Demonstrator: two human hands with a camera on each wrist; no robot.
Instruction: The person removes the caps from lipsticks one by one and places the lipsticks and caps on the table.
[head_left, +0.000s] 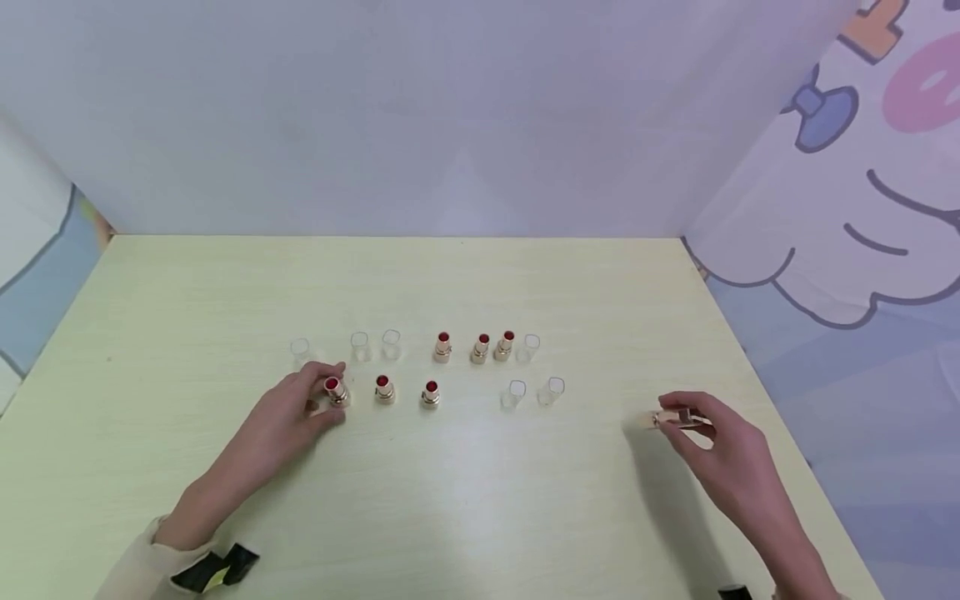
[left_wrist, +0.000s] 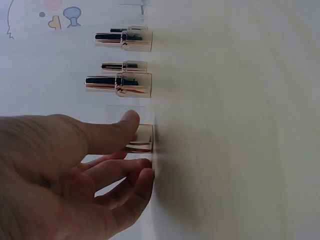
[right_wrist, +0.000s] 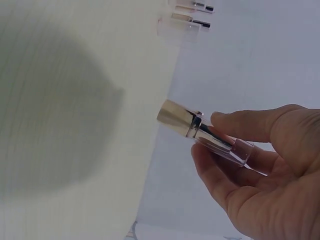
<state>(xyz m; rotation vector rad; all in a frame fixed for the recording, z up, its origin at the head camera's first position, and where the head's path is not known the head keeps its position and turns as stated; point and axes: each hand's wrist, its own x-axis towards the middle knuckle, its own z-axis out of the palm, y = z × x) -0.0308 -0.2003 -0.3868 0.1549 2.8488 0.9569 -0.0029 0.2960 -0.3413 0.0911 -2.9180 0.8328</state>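
My left hand (head_left: 288, 412) is around an uncapped gold lipstick (head_left: 337, 395) with a dark red top, standing upright on the table. In the head view, small gaps show between the lipstick and the thumb and forefinger. The left wrist view shows the thumb (left_wrist: 131, 120) overlapping its gold base (left_wrist: 141, 140), so contact is unclear. Off to the right, my right hand (head_left: 723, 442) pinches another gold lipstick (right_wrist: 181, 120) between thumb and fingers, above the table. This one lies tilted nearly sideways, its clear cap (right_wrist: 242, 151) over the end toward the palm.
Several uncapped lipsticks stand in loose rows at mid-table, among them a front one (head_left: 431, 395) and a back one (head_left: 443, 347). Clear caps stand around them, such as a left one (head_left: 361, 347) and a right one (head_left: 552, 391). A pale curtain (head_left: 405, 125) hangs behind the table (head_left: 465, 500).
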